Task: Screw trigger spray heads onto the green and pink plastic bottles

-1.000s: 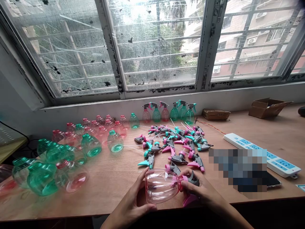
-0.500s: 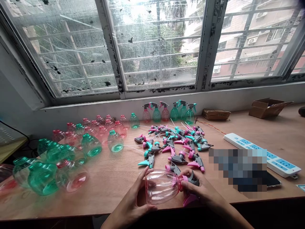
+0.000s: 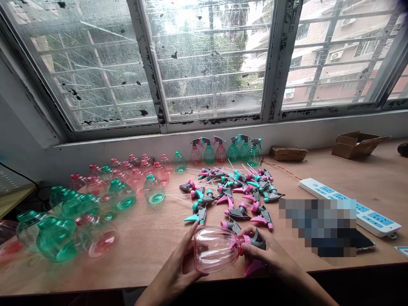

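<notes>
Near the table's front edge a clear pink spray bottle (image 3: 215, 250) lies sideways between my hands, its neck toward the right. My left hand (image 3: 181, 257) grips the bottle's base end, thumb below and fingers above. At the neck, my right hand (image 3: 266, 250) is closed on the pink collar of a grey-and-pink trigger sprayer head (image 3: 259, 240). The head sits against the bottle's mouth; whether it is fully screwed on I cannot tell. Just beyond lies a heap of loose sprayer heads (image 3: 239, 211) in pink, teal and grey, some with their tubes showing.
Several open pink and green bottles (image 3: 57, 240) stand at the left. Bottles with heads fitted (image 3: 221, 151) line the wall below the window. At the right are a white power strip (image 3: 350, 208), a blurred-out dark device (image 3: 363, 240), and an open cardboard box (image 3: 358, 144).
Hardly anything differs. Both hands keep hold of the bottle and sprayer head in nearly the same place; the left fingers have shifted very slightly.
</notes>
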{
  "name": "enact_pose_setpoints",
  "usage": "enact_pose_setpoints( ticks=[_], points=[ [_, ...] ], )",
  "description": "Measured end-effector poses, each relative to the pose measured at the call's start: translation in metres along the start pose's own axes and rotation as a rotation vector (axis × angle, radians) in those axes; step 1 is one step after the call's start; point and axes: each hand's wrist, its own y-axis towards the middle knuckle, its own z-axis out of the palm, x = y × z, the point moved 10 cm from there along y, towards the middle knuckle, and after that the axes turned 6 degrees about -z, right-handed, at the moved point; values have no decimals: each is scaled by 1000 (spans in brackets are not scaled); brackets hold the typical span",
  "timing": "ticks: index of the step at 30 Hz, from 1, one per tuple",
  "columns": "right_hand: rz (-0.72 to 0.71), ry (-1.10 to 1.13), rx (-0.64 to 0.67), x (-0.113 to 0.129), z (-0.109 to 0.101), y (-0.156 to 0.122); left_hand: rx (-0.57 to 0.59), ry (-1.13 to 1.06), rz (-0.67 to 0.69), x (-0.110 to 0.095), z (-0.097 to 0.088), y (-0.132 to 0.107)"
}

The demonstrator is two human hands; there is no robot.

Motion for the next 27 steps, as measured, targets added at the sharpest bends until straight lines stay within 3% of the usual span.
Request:
enact_pose_setpoints(
  ticks=[11, 18, 27],
  points=[
    [22, 10, 10, -6, -1, 0, -23, 82, -50, -2, -1, -2],
    [30, 3, -59, -9, -6, 1, -30, 109, -105, -3, -2, -1],
    [39, 21, -20, -11, -3, 2, -52, 80, -61, -3, -3, -1]
  ],
)
